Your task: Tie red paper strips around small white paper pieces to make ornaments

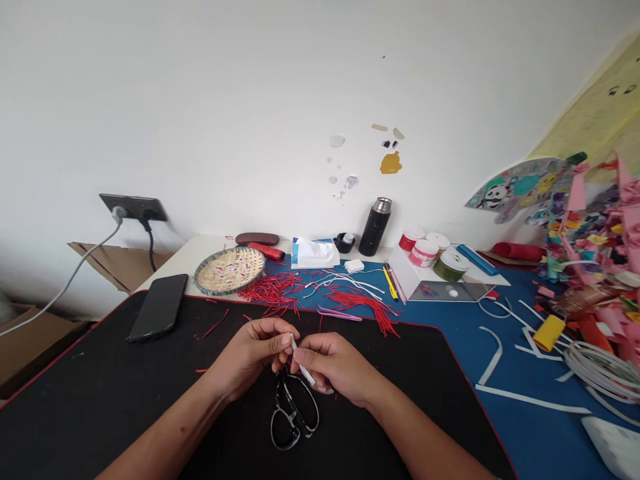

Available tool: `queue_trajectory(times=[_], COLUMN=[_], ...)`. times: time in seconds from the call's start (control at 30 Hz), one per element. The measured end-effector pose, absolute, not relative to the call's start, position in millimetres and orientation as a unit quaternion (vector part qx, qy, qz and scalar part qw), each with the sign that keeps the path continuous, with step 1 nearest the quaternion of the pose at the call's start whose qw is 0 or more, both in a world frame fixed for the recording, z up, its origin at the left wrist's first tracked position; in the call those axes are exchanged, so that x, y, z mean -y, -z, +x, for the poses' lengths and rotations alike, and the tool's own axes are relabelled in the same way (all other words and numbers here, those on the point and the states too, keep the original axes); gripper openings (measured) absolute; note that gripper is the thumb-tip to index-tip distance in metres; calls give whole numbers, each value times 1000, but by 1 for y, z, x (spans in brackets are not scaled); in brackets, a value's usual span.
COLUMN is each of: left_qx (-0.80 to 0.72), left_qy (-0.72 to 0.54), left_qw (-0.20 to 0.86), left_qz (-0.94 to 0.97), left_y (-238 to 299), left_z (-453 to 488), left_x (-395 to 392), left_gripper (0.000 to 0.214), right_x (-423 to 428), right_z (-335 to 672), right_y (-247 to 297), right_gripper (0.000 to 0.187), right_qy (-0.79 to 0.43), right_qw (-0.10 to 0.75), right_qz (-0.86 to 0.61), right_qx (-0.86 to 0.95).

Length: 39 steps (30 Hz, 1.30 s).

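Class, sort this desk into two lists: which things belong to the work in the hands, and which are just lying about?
In use: white paper strip pinched by left hand and right hand; scissors under them; likely the red strips.
Lying about: phone, black flask, tissue pack, paint jars.

Bare forearms — bare left hand [253, 355], bare right hand [339, 368].

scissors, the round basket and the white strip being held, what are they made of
Scissors: dark metal by the look, thin looped handles with a sheen. Round basket: woven bamboo or straw, matt tan, weave visible. White strip: probably paper, matt, thin, flat.
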<state>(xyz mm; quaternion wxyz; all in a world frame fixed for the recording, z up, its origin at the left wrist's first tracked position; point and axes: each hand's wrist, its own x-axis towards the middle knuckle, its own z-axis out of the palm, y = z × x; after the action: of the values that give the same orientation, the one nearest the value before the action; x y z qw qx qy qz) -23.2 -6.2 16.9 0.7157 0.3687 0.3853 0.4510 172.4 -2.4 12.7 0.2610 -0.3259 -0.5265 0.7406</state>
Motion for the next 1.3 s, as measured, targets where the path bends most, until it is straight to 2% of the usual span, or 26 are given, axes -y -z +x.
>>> queue_trajectory(times=[0.2, 0.43, 0.63, 1.03, 1.3], left_qx=[-407, -423, -426, -445, -414], left_qy=[-449, -442, -409, -360, -395], left_qw=[678, 658, 654, 612, 676], left_qz=[415, 440, 473, 546, 463], left_y=[-14, -11, -14, -21, -13], left_z=[-25, -24, -25, -31, -29], left_x=[3, 3, 2, 0, 1], left_gripper=[32, 32, 36, 33, 35], right_x=[3, 6, 6, 7, 7], right_z=[171, 169, 170, 171, 171], right_y=[-14, -15, -17, -17, -15], right_gripper=[52, 34, 28, 31, 33], right_qy=[-693, -563, -462, -433, -582], right_qw=[279, 297, 274, 238, 260], right_qz=[-349, -394, -426, -426, -394], right_qx=[567, 663, 728, 758, 662])
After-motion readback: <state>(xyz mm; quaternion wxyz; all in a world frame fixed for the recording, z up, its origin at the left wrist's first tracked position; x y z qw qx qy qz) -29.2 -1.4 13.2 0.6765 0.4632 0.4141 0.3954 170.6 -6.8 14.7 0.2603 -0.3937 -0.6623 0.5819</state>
